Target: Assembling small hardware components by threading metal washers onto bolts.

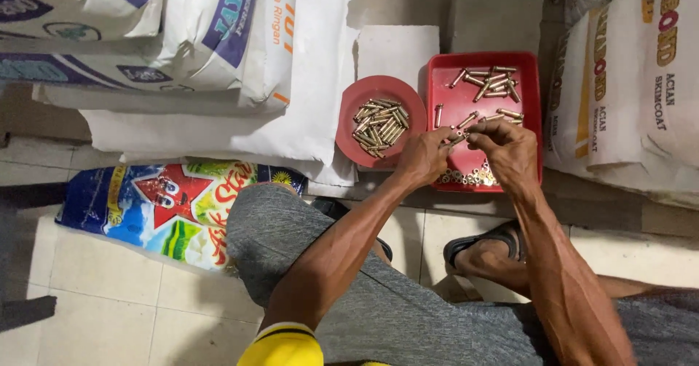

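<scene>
Grey-trousered knee [291,235], two bare forearms, small brass hardware sorted in red containers.
Left hand [424,156] and right hand [510,151] together over red rectangular tray [528,64], fingertips pinched on one short brass-coloured metal pin [457,139]. Loose pins [491,82] in tray, roughly fifteen; small rings [470,177] along near edge, uncounted. One round red dish [378,85] just left, heaped with similar pins, too many to count.
</scene>
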